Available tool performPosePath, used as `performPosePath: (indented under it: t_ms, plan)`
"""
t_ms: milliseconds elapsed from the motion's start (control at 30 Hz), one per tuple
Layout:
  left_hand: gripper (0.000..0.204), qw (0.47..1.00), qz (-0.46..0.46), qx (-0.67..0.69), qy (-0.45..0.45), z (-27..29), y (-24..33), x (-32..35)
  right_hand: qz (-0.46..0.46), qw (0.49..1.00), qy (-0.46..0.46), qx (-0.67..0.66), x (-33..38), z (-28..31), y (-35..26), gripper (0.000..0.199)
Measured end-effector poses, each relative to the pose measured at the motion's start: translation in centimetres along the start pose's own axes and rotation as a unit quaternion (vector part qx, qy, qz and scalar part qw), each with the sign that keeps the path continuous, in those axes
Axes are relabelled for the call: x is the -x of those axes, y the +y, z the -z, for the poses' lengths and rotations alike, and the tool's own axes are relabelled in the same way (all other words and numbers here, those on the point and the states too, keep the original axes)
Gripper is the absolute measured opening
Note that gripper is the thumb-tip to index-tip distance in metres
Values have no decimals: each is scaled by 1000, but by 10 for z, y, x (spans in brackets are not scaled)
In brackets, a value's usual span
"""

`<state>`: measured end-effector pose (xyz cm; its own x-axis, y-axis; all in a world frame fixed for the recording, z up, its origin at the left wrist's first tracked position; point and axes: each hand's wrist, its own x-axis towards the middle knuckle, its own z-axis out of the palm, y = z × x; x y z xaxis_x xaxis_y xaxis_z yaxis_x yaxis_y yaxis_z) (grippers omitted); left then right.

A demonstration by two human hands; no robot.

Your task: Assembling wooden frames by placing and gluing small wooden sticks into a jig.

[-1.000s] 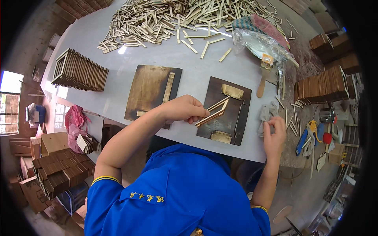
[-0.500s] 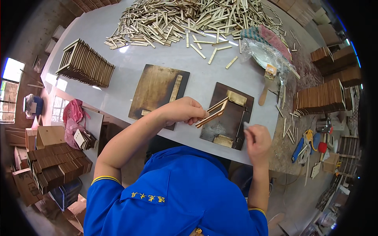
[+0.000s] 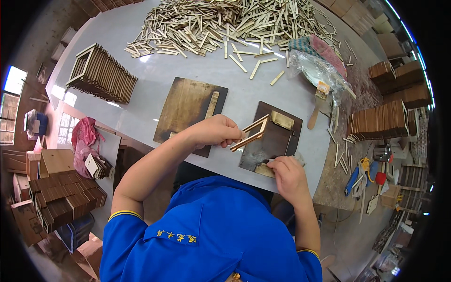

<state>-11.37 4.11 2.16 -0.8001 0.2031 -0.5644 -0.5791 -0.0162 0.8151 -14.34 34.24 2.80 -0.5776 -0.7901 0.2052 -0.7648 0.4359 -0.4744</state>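
My left hand [image 3: 218, 130] pinches a small rectangular wooden frame [image 3: 259, 133] by its near left end, tilted above the table. Under the frame's far end lies a dark jig board [image 3: 278, 137] with brass-coloured blocks along its edges. My right hand [image 3: 288, 174] is closed over the near right corner of that board, fingertips by its near brass block [image 3: 265, 170]. A pale crumpled wad [image 3: 299, 160], perhaps cloth, shows beside its knuckles; its kind is hard to make out. Partly behind my left hand rests a second, brown-stained board [image 3: 185, 103] with wooden strips on it.
Loose wooden strips [image 3: 202, 33] are heaped at the back. A row of stacked frames [image 3: 103, 75] stands at left, another stack [image 3: 378, 120] at right. A brush [image 3: 318, 104] lies near a plastic-covered bowl [image 3: 315, 70]. Boxes of brown pieces [image 3: 68, 190] are at lower left.
My right hand has moved left from beside the jig board onto its near edge. The frame in my left hand has shifted slightly left.
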Motion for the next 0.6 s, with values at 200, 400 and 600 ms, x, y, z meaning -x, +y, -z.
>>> performPosePath:
  t_ms: [200, 400, 600]
  plan:
    - [27, 998, 0, -53, 27, 7, 12, 4, 0, 1000, -8, -12, -1, -1, 4, 18]
    - [30, 985, 46, -149, 69, 19, 26, 4, 8, 999, 18, -34, -1, -3, 5, 21]
    - [29, 980, 33, -181, 74, 23, 35, 2, 17, 996, 32, -76, -10, -19, 4, 22]
